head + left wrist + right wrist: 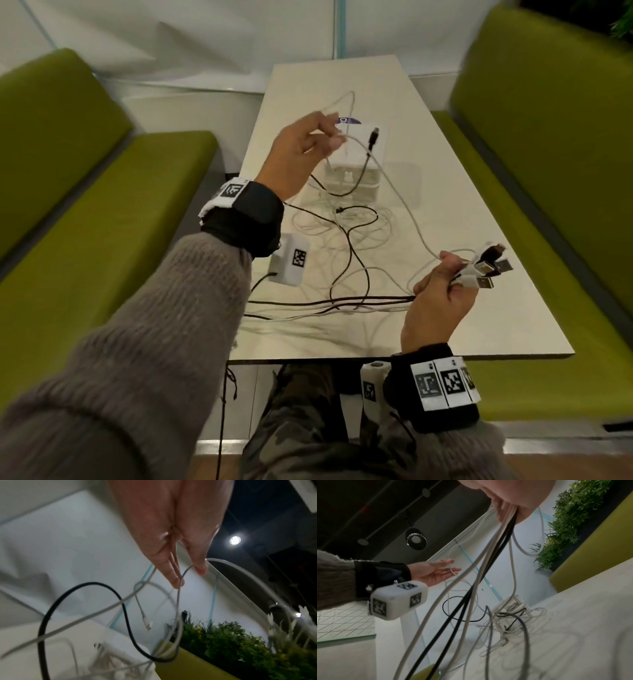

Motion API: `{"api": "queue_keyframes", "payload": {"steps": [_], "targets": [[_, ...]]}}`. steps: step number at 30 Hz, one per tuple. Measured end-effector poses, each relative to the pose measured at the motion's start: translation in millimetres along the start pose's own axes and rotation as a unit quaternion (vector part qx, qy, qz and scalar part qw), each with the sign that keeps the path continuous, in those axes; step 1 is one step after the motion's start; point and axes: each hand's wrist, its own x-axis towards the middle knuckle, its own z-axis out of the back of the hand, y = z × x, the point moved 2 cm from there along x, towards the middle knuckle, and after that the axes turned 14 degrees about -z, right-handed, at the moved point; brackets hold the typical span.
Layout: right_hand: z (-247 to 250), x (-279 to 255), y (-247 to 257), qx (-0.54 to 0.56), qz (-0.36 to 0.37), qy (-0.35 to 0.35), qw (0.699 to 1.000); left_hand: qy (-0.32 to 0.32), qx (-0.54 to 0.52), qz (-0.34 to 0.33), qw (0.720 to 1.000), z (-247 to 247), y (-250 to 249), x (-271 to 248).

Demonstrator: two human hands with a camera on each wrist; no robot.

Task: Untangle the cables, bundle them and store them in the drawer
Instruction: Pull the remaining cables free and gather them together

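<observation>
The right hand (442, 301) is raised above the near right part of the table (479, 212), fingers curled round a bunch of black and white cables (342, 303). Their USB plugs (489, 267) fan out beyond the fingertips; the cords trail leftward from the fist, low over the tabletop, toward the near left edge.

The left hand (301, 154) is lifted above the table centre. It pinches a thin white cable (394, 181) between thumb and fingers (the left wrist view shows this cord (178, 601) looping off the fingertips). From the pinch the cable runs down and right to the right hand. A black cable end (373, 137) stands in the air just beside the left hand.

A loose tangle (346, 226) of white and black cords lies on the table between the two hands. Behind it sits a small white drawer unit (356, 171); whether its drawers are open cannot be told.

Green upholstered benches (102, 205) flank the table on both sides.
</observation>
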Motion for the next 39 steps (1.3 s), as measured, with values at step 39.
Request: {"api": "queue_keyframes", "payload": {"steps": [39], "targets": [[-4,-3,7,0.063,-0.086,0.104,0.989,0.15,0.253,0.013,0.956,-66,38,-107]]}}
